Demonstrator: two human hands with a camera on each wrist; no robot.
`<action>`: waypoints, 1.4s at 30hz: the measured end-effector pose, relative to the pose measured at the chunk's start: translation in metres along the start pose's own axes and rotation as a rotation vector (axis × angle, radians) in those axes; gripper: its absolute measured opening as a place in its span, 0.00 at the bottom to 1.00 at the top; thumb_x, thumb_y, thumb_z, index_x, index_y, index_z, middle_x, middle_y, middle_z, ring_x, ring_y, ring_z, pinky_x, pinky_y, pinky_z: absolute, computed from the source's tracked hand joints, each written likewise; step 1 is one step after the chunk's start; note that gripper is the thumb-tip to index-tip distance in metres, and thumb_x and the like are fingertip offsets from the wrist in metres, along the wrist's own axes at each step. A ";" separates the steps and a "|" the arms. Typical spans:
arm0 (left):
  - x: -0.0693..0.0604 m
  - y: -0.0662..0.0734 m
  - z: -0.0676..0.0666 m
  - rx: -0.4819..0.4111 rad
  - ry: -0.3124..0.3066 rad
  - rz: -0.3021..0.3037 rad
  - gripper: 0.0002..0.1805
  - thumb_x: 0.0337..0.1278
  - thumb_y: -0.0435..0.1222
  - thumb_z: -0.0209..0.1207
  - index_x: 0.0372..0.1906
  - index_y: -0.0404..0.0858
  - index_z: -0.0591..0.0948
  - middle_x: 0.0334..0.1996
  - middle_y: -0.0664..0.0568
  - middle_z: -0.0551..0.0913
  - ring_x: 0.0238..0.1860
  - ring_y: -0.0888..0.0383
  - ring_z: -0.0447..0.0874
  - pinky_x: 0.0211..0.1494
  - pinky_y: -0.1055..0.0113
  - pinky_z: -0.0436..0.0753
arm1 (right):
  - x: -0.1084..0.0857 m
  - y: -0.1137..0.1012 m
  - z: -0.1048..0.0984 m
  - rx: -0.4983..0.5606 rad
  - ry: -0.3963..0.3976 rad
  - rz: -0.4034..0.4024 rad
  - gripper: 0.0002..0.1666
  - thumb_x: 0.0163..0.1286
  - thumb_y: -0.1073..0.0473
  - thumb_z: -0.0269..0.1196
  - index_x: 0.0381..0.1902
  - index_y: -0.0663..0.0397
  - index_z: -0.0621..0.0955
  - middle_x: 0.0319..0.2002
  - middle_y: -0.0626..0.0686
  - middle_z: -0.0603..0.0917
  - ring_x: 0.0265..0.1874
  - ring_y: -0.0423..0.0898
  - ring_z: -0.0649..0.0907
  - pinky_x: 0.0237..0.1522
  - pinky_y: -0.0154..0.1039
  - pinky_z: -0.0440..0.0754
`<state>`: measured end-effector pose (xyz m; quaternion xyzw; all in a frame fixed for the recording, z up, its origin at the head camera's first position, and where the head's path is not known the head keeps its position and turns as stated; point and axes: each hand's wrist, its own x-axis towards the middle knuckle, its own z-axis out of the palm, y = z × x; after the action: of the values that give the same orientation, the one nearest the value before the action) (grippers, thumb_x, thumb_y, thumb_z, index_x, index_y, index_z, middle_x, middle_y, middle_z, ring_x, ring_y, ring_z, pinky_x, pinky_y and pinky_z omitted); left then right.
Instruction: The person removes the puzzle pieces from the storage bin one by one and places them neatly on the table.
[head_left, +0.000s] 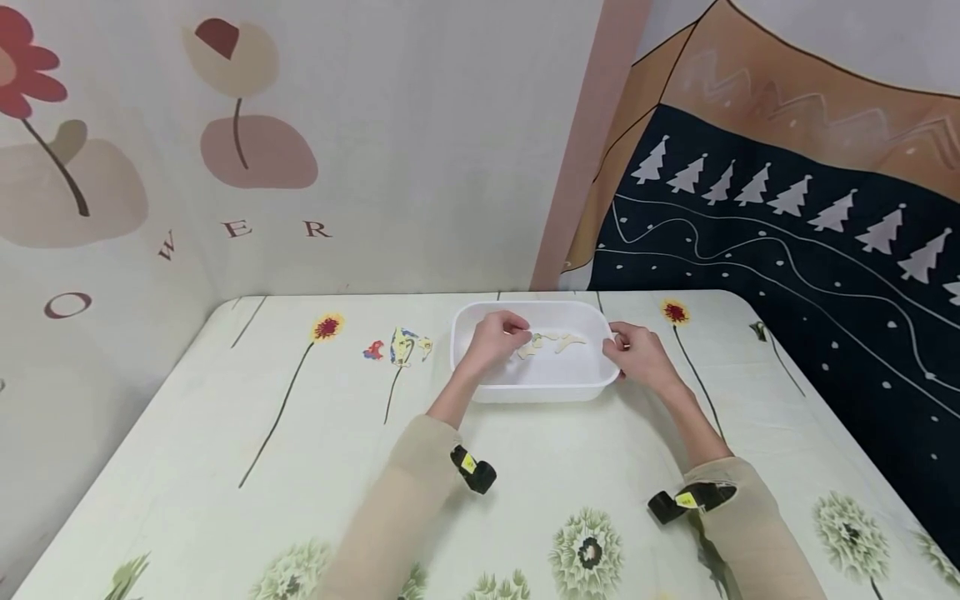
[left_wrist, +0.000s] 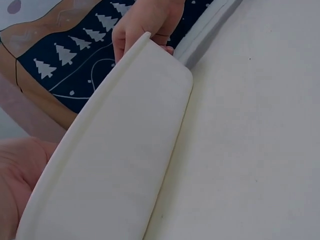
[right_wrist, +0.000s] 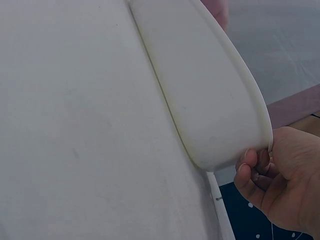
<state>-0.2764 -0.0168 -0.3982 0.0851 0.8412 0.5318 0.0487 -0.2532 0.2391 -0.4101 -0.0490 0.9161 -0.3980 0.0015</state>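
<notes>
A white tray [head_left: 540,393] sits at the table's far side; its outer wall [left_wrist: 115,130] fills the middle of the left wrist view. Several small, thin, cream-coloured pieces [head_left: 570,342] lie inside. My left hand [head_left: 495,340] is over the tray's left part, fingers bent and tips beside the pieces; whether they pinch one cannot be told. With my right hand [head_left: 641,357] I grip the tray's right end, thumb at the rim and curled fingers [right_wrist: 248,159] against the outside wall.
Left of the tray, a red and blue piece [head_left: 373,350] and a yellow, blue and white patterned piece [head_left: 402,346] lie on the flower-printed cloth [head_left: 555,450]. Behind the table hang a pale curtain [head_left: 420,150] and a dark tree-printed cloth [head_left: 795,242].
</notes>
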 end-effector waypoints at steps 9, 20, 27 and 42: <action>0.005 -0.004 0.010 0.041 -0.004 -0.110 0.09 0.60 0.28 0.64 0.45 0.29 0.82 0.35 0.45 0.83 0.32 0.57 0.79 0.35 0.70 0.74 | 0.000 -0.001 0.000 -0.010 -0.004 0.016 0.28 0.72 0.63 0.56 0.66 0.73 0.71 0.25 0.53 0.72 0.19 0.45 0.78 0.22 0.32 0.77; 0.003 -0.007 0.012 0.208 -0.010 -0.109 0.10 0.54 0.28 0.66 0.42 0.31 0.82 0.42 0.42 0.84 0.44 0.49 0.79 0.52 0.59 0.77 | 0.000 -0.002 -0.001 -0.008 -0.006 0.005 0.27 0.73 0.64 0.55 0.65 0.74 0.72 0.25 0.52 0.71 0.20 0.45 0.78 0.21 0.32 0.77; 0.004 -0.008 0.013 0.246 -0.025 -0.104 0.08 0.50 0.26 0.69 0.37 0.33 0.84 0.34 0.48 0.82 0.36 0.54 0.77 0.41 0.64 0.75 | 0.000 -0.002 -0.001 -0.011 0.001 -0.002 0.26 0.72 0.64 0.55 0.64 0.74 0.72 0.24 0.52 0.71 0.19 0.45 0.77 0.20 0.32 0.75; 0.002 -0.006 0.015 0.167 0.001 -0.050 0.05 0.63 0.33 0.66 0.37 0.34 0.87 0.27 0.50 0.83 0.26 0.60 0.77 0.32 0.71 0.73 | 0.000 -0.001 0.000 -0.018 0.003 -0.002 0.26 0.72 0.64 0.55 0.64 0.72 0.73 0.24 0.52 0.71 0.19 0.45 0.78 0.20 0.32 0.75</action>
<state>-0.2764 -0.0056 -0.4105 0.0676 0.8845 0.4584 0.0545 -0.2529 0.2382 -0.4093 -0.0490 0.9196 -0.3898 -0.0009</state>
